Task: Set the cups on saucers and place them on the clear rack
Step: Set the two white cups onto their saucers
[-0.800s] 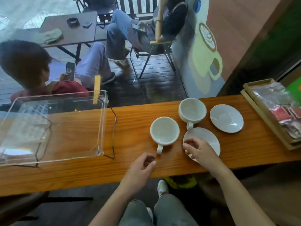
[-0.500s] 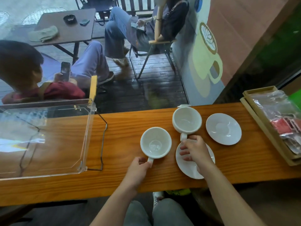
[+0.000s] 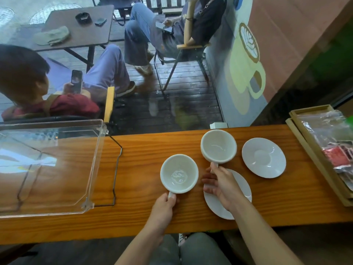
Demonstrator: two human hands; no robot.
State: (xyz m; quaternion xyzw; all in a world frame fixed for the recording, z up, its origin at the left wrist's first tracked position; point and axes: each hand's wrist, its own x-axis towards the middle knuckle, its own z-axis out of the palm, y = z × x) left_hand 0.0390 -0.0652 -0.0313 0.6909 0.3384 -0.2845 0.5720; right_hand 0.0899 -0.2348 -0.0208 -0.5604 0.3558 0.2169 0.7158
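Observation:
Two white cups and two white saucers sit on the wooden counter (image 3: 141, 155). My left hand (image 3: 164, 206) pinches the handle of the near cup (image 3: 179, 174), which stands on the wood. My right hand (image 3: 219, 185) lies over the near saucer (image 3: 241, 190), fingers curled at its left rim and thumb beside the handle of the far cup (image 3: 218, 146). The far saucer (image 3: 264, 158) lies bare to the right. The clear rack (image 3: 91, 169) stands at the left with nothing on it.
A wooden tray (image 3: 313, 157) with plastic packets lies at the counter's right end. A window runs behind the counter; outside, two people sit on chairs. A black wire frame (image 3: 116, 169) stands under the rack's right side.
My left hand has reached forward and closed on the near cup's handle. My right hand stays on the near saucer, with its fingers now at the left rim.

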